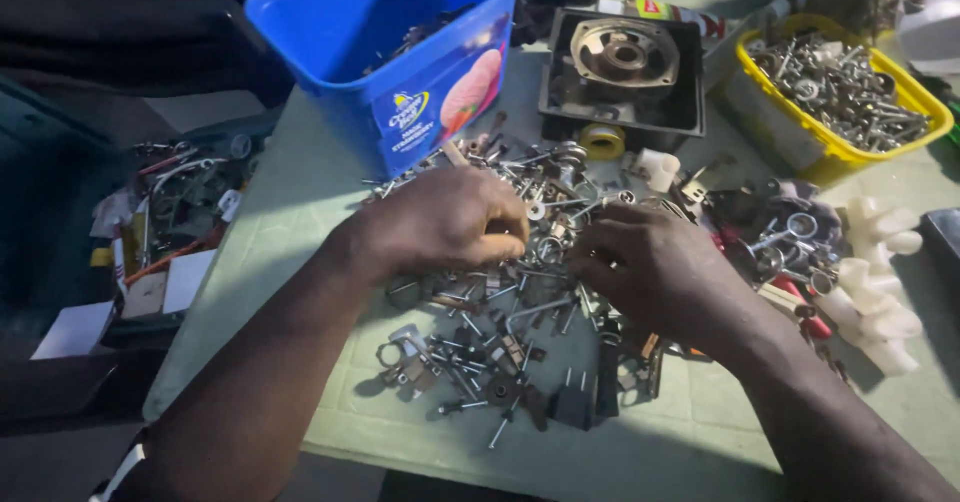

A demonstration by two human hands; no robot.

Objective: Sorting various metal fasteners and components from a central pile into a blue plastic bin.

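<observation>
I am resting both curled hands — left hand [445, 224], right hand [655, 272] — on the screw pile [500, 347], blue tub [400, 52] at eleven o'clock — what either grip is holding I cannot tell.

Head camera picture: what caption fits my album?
Two hands, left and right, sift screws beside a blue tub.

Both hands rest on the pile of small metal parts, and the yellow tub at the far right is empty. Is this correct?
Not quite. The head view shows the yellow tub is full of metal bolts and washers, not empty. Both the left hand and right hand do rest on the pile of small metal parts.
</observation>
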